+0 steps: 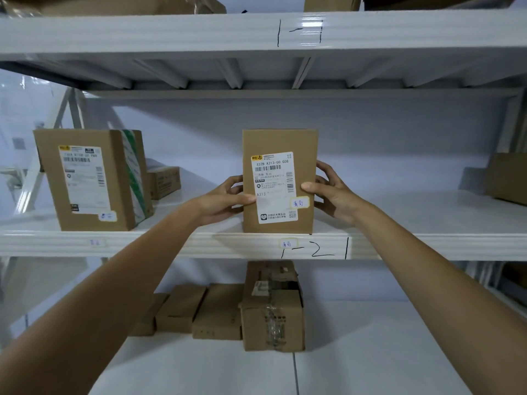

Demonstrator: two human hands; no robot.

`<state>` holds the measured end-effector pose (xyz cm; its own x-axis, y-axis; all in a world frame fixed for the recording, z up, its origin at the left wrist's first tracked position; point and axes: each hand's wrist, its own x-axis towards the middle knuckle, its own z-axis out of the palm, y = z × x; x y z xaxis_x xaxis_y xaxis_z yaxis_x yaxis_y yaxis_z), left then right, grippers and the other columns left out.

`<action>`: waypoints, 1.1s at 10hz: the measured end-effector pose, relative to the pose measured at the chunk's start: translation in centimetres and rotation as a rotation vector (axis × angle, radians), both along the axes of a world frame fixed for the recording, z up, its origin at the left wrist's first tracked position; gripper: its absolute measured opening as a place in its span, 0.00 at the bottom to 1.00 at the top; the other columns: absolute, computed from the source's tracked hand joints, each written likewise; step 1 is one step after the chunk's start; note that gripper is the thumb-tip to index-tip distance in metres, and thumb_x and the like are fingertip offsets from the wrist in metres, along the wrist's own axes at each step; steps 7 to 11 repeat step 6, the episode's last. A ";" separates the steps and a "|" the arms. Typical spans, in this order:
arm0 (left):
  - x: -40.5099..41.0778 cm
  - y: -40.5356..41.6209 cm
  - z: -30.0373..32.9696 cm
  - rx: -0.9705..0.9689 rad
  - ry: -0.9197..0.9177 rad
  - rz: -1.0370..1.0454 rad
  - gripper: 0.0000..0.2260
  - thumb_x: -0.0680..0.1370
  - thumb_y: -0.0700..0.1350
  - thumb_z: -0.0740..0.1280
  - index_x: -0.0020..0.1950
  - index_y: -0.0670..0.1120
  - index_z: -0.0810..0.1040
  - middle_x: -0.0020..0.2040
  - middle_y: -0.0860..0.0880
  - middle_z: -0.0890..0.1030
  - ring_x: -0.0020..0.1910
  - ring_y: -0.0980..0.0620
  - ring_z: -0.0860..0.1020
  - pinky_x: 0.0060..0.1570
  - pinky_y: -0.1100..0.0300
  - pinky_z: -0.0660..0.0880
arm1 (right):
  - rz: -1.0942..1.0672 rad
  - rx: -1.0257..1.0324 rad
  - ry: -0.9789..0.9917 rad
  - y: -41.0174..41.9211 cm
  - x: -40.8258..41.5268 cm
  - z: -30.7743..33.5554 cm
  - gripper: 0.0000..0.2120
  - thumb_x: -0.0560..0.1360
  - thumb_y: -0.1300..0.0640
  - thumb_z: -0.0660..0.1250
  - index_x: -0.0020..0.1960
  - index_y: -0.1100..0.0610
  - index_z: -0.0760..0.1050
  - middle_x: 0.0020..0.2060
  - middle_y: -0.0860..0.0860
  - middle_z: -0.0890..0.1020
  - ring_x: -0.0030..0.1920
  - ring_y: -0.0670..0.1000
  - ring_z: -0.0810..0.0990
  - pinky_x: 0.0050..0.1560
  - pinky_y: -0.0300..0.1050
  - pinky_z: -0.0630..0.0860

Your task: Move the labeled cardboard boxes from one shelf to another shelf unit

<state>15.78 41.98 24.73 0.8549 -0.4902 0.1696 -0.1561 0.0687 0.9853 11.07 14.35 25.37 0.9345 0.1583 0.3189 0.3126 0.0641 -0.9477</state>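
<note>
An upright cardboard box (278, 143) with a white shipping label and a small handwritten sticker stands at the front edge of the middle white shelf (427, 243). My left hand (225, 202) grips its left side, thumb across the front. On the right side, my right hand (332, 192) holds it with the thumb on the label. The box's bottom rests on the shelf, just above a small tag on the shelf lip. A second, larger labeled box (88, 181) with green-striped tape stands further left on the same shelf.
A small box (164, 181) lies behind the large one. Another box (507, 178) sits at the shelf's far right. On the lower shelf (370, 352) stand a taped carton (272, 312) and several flat boxes (199, 309). The upper shelf beam (171, 32) carries more cartons.
</note>
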 end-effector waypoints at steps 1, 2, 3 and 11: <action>0.1 0.0 -0.2 -0.018 0.015 -0.007 0.32 0.69 0.35 0.73 0.70 0.49 0.66 0.66 0.46 0.77 0.65 0.45 0.76 0.58 0.53 0.75 | 0.014 0.005 0.019 -0.1 0.1 0.0 0.35 0.65 0.58 0.79 0.67 0.40 0.69 0.70 0.56 0.75 0.67 0.55 0.77 0.59 0.49 0.76; 0.1 0.0 -0.2 -0.035 0.024 0.007 0.31 0.71 0.34 0.72 0.71 0.47 0.65 0.67 0.44 0.77 0.67 0.44 0.75 0.59 0.53 0.75 | 0.012 0.003 0.030 0.0 0.4 0.1 0.35 0.68 0.60 0.78 0.69 0.41 0.69 0.70 0.56 0.74 0.68 0.55 0.76 0.63 0.51 0.75; -1.4 0.0 0.0 -0.025 0.017 -0.002 0.46 0.61 0.39 0.82 0.75 0.45 0.63 0.70 0.44 0.75 0.71 0.43 0.72 0.69 0.50 0.69 | 0.000 -0.093 0.035 -0.4 0.0 0.5 0.43 0.67 0.58 0.79 0.75 0.43 0.63 0.73 0.54 0.71 0.74 0.56 0.70 0.74 0.54 0.65; -8.5 3.7 -1.0 -0.162 -0.236 0.475 0.13 0.75 0.37 0.71 0.58 0.46 0.78 0.60 0.47 0.82 0.63 0.45 0.78 0.62 0.53 0.74 | -0.305 0.138 -0.295 -2.0 -6.0 0.8 0.27 0.69 0.48 0.76 0.65 0.50 0.73 0.64 0.51 0.78 0.67 0.52 0.77 0.67 0.50 0.72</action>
